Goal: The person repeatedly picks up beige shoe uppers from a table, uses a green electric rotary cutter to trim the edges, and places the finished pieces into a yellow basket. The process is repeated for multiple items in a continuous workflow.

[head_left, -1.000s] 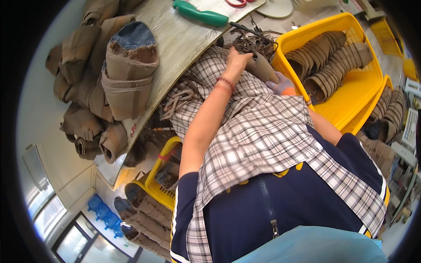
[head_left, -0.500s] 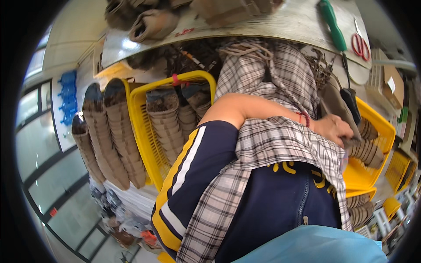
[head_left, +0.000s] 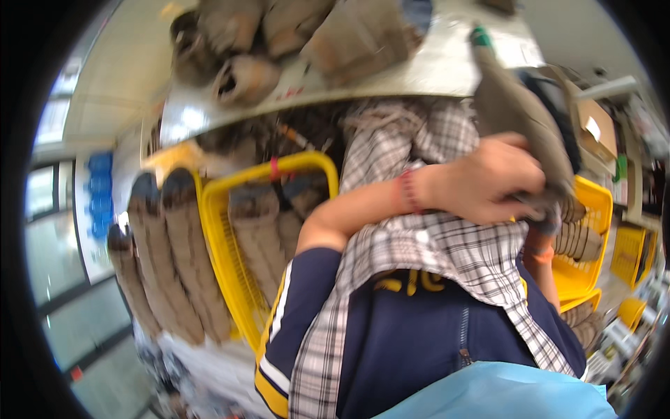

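A soft grey-brown piece (head_left: 520,115) that looks like a boot upper rises at the right, its lower end by my hands. My left hand (head_left: 485,178) reaches across my body, fingers curled closed on this lower end. Motion smears the fingertips. My right hand (head_left: 546,222), below an orange wristband, comes up beside it. Its fingers are blurred and mostly hidden behind the left hand and the piece. The green tip (head_left: 480,36) of a tool shows above the piece, which covers the rest.
More brown uppers (head_left: 363,38) lie on the worktable (head_left: 447,73) ahead. At left, nested stacks of uppers (head_left: 185,258) stand beside a yellow basket (head_left: 220,230) that holds more. Another yellow basket (head_left: 590,202) with uppers sits at right, near a cardboard box (head_left: 597,129).
My left hand has moved left and slightly up, and the brown piece now stands higher, covering most of the green tool. My right hand has come into sight. The view has shifted.
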`<action>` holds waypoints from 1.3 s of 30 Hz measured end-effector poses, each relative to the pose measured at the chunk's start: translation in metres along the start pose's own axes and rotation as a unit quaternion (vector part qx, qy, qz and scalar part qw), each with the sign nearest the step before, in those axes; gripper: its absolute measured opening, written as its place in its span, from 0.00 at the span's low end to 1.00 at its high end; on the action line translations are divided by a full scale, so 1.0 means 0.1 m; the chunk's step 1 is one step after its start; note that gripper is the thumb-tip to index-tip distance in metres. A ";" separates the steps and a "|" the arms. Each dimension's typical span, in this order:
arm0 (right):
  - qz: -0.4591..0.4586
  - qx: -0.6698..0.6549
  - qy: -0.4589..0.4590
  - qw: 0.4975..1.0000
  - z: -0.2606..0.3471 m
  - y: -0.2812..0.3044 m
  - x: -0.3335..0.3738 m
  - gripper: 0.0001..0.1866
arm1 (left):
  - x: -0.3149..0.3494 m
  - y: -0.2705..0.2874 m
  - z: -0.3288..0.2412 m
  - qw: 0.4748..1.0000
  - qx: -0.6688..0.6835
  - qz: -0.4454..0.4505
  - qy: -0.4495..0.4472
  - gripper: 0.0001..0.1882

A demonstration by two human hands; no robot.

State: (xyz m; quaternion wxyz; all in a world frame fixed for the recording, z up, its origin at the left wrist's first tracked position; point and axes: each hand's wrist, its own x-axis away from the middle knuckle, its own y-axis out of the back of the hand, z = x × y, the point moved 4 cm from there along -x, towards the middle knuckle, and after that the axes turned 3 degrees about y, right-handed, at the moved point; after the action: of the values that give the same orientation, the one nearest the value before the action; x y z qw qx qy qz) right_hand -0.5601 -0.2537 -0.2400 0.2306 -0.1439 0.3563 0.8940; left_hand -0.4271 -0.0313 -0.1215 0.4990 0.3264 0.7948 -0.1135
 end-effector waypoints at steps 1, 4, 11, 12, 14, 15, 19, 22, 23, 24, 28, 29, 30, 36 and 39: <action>-0.007 0.032 0.046 0.998 0.07 -0.04 -0.10 0.23 | -0.04 0.26 -0.01 0.996 -0.022 0.036 0.083 0.11; -0.043 0.036 0.134 0.989 0.02 -0.14 -0.53 0.23 | 0.38 0.86 0.02 0.889 0.242 -0.228 0.316 0.26; -0.085 -0.514 -0.131 0.843 -0.28 -0.69 -2.28 0.19 | 1.18 1.30 0.36 0.836 0.294 -0.294 0.357 0.29; -0.058 -0.539 -0.183 0.820 -0.13 -0.83 -2.39 0.20 | 1.28 1.31 0.43 0.829 0.304 -0.293 0.367 0.29; -0.010 -0.581 -0.290 0.760 0.39 -1.03 -2.55 0.24 | 1.46 1.39 0.48 0.828 0.318 -0.279 0.369 0.26; 0.008 -0.496 -0.213 0.842 0.17 -1.10 -2.59 0.24 | 1.41 1.40 0.45 0.833 0.305 -0.272 0.372 0.23; 0.146 -0.372 -0.170 0.901 0.22 -1.58 -1.65 0.18 | 1.68 1.37 0.34 0.843 0.262 -0.205 0.423 0.19; 0.253 -0.423 -0.375 0.786 0.11 -1.95 -0.71 0.16 | 1.76 1.24 0.20 0.789 0.189 -0.229 0.538 0.18; 0.266 -0.417 -0.380 0.781 0.13 -2.00 -0.59 0.18 | 1.94 1.17 0.22 0.780 0.183 -0.218 0.557 0.18; 0.280 -0.411 -0.386 0.777 0.16 -2.03 -0.51 0.21 | 2.18 1.10 0.21 0.754 0.162 -0.211 0.600 0.18; 0.241 -0.391 -0.373 0.806 0.33 -2.11 -0.41 0.29 | 2.19 1.08 0.14 0.727 0.218 -0.209 0.617 0.22; 0.246 -0.388 -0.341 0.820 0.33 -2.11 -0.40 0.30 | 2.14 1.08 0.10 0.716 0.230 -0.191 0.630 0.23; 0.251 -0.386 -0.308 0.833 0.34 -2.10 -0.38 0.32 | 2.10 1.08 0.04 0.694 0.244 -0.234 0.636 0.27; 0.287 -0.422 -0.187 0.839 0.77 -1.87 -0.29 0.38 | 1.48 0.89 -0.38 0.735 0.116 -0.131 0.655 0.30; 0.314 -0.418 -0.130 0.842 0.77 -1.90 -0.30 0.44 | 1.40 0.85 -0.40 0.810 -0.082 -0.118 0.569 0.31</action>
State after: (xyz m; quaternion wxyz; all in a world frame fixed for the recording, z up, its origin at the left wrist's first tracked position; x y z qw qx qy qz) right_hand -0.4433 -0.0868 -0.2813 -0.1004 0.0109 -0.0582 0.9932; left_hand -0.4422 0.1105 -0.2112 -0.0343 0.1941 0.9753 0.0999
